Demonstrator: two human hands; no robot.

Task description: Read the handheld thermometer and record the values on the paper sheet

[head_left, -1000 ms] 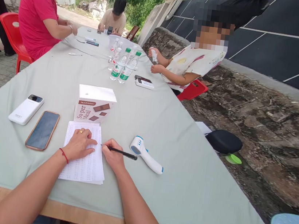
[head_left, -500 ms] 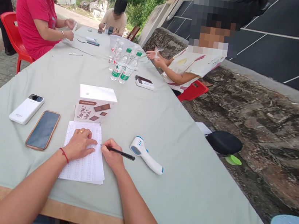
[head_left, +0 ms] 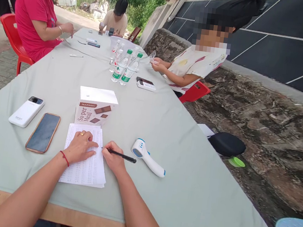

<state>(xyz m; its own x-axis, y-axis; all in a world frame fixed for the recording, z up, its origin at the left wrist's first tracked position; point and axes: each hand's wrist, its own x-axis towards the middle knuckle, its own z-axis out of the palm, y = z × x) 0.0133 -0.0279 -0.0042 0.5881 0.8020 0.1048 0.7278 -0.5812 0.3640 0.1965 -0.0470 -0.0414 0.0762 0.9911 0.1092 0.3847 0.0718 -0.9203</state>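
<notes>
Here's your left hand [head_left: 82, 147], spread palm down on the papers [head_left: 83, 174], fingers loose and gripping nothing, pressing the stack to the counter [head_left: 190, 197]. And your right hand [head_left: 113, 157] has its fingers curled firmly around the black pen [head_left: 125, 156], the tip up at the right edge of the top sheet; whether it touches, you can't tell from here.

So, the score: papers laid out, pen in grip, rows of small marks down the page. They're too small to read or to sort print from handwriting, so what's filled in can't be counted. With the pen poised at the margin, the writing looks unfinished, and how much is left stays unclear.

Just past the papers stands your carton [head_left: 96, 108]; the phone [head_left: 43, 132] lies to the left, the infrared thermometer [head_left: 149, 158] to the right. Farther up, bottles [head_left: 124, 69] cluster mid-counter, with people seated beyond.
</notes>
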